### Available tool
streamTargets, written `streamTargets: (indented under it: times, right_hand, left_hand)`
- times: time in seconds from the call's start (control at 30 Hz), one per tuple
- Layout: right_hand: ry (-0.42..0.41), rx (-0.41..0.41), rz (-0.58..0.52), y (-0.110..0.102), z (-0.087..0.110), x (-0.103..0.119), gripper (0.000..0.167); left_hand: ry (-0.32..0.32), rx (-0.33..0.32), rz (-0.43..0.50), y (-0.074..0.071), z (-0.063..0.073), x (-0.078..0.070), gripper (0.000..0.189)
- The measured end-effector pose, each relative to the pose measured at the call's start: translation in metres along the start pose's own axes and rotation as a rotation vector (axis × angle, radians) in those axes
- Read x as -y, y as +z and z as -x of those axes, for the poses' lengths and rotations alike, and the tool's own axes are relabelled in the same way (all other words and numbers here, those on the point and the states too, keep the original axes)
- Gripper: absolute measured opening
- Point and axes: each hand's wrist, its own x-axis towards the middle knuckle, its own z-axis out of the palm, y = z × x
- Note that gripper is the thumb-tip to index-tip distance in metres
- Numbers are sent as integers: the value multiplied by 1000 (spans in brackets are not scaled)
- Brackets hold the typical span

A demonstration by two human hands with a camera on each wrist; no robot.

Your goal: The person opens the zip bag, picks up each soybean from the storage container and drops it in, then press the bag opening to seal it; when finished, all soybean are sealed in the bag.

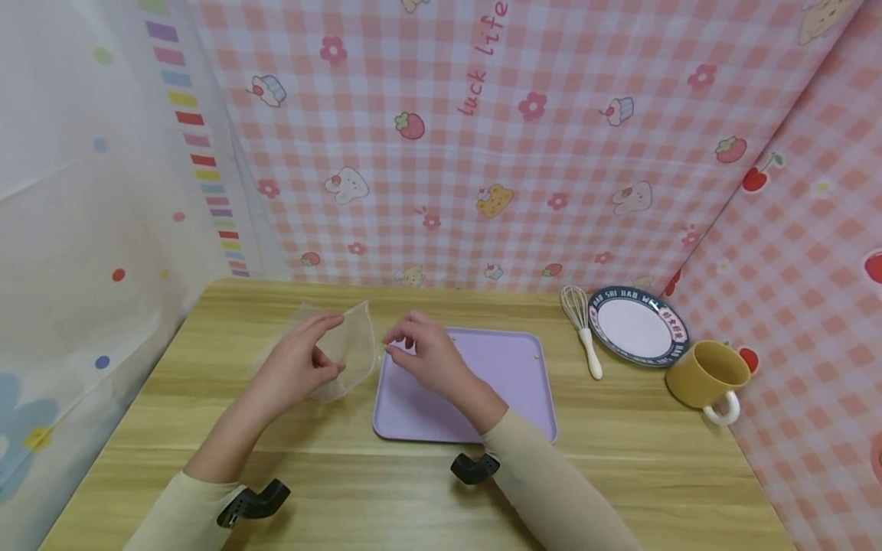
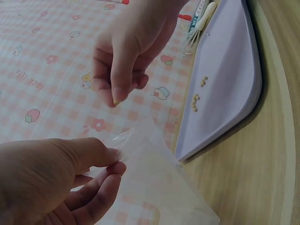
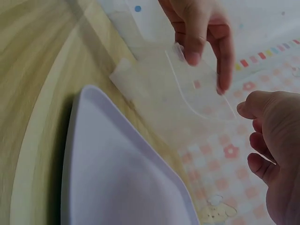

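My left hand [image 1: 292,363] holds a clear plastic bag [image 1: 358,348] by its mouth, thumb and fingers apart on its edges. The bag's mouth gapes toward the right hand in the right wrist view. My right hand [image 1: 437,360] pinches a small yellowish bean [image 2: 116,102] between thumb and fingertips, just beside the bag's mouth and over the left edge of a lilac tray [image 1: 496,390]. Several more small beans [image 2: 195,102] lie on the tray near its far rim, partly hidden by the right hand in the head view.
Right of the tray lies a whisk [image 1: 586,340] with a cream handle. Beside it are a dark-rimmed plate [image 1: 634,329] and a mustard mug [image 1: 696,375] with a white handle. Patterned cloth walls [image 1: 441,168] stand behind and at both sides of the wooden table [image 1: 365,490].
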Motion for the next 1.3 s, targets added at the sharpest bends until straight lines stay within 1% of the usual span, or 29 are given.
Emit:
streamTargets:
  times: [0.13, 0.3, 0.43, 0.57, 0.73, 0.93, 1.03, 1.17, 1.3]
  right_hand:
    - [-17, 9, 12, 9, -8, 4, 9]
    - [-30, 33, 18, 19, -17, 7, 8]
    - [-32, 56, 55, 25, -24, 7, 9]
    - [-39, 61, 95, 29, -29, 9, 10]
    - [-26, 65, 107, 31, -32, 11, 9]
    - [19, 96, 127, 34, -35, 12, 7]
    - [31, 101, 135, 35, -36, 12, 11]
    - [32, 87, 138, 36, -36, 12, 18]
    - [31, 77, 128, 36, -35, 11, 18]
  left_hand:
    - [7, -9, 9, 0, 1, 1, 75]
    - [4, 0, 2, 1, 0, 1, 76]
    - [-1, 8, -1, 0, 0, 1, 77]
    - [-6, 12, -3, -1, 1, 1, 76]
    - [-6, 12, -4, -1, 1, 1, 76]
    - [-3, 14, 3, 0, 0, 3, 76]
    - [-4, 13, -1, 0, 1, 4, 76]
    - [-8, 14, -3, 0, 2, 5, 76]
    - [-12, 16, -1, -1, 3, 5, 77]
